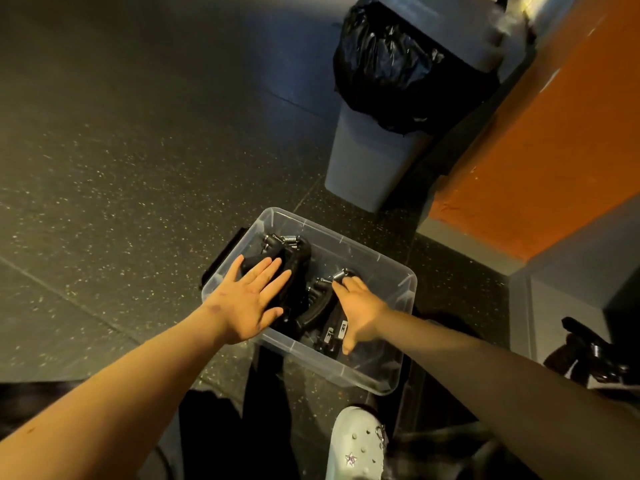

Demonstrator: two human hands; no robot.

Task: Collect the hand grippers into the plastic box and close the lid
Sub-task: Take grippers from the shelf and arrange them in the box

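So the black hand grippers with the steel coil springs (299,271) are sitting in a heap inside the clear rectangular plastic box (363,372), which is resting on the dark speckled floor (138,168) just in front of a grey bin lined with a black bag (367,161). I'm guessing these things are on the heavier side for their size, rigid, and awkward because the handles splay out and the springs snag on each other, so they're not going to slide around, but they're going to pile up high. The best place to take one is probably around a grippy handle, not the spring end. The left hand (249,299) is lying flat on the pile at the left side of the box, its fingers (273,275) spread straight and pressing down, not wrapping anything. The right hand (360,306) is reaching into the middle of the box with its fingers (341,284) touching the spring end of one gripper and the thumb sticking back towards the near wall; whether they're actually pinching it or just nudging it, I can't tell. There's a black strip (221,261) poking out along the box's left edge that might be the lid, not sure. Nothing is covering the box yet.
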